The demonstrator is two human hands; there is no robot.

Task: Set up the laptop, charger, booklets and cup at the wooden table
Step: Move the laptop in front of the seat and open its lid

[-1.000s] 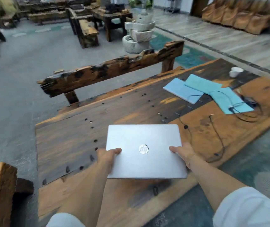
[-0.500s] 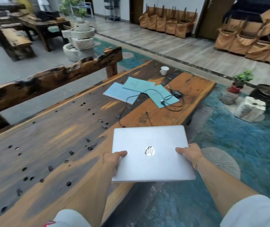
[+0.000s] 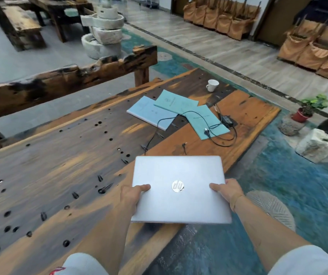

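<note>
We find the near and left stretch of the table (image 3: 45, 171) bare wood with small holes; a hand can pass freely there. Ahead, three booklets (image 3: 176, 104) lie overlapped, the charger (image 3: 227, 119) brick just beside them and its cable (image 3: 206, 124) looped across the booklets and trailing toward us, plug tip loose on the wood. The cup (image 3: 212, 85) stands apart at the far end. A bench (image 3: 65, 84) runs along the far side. The right edge is open to the floor.
</note>
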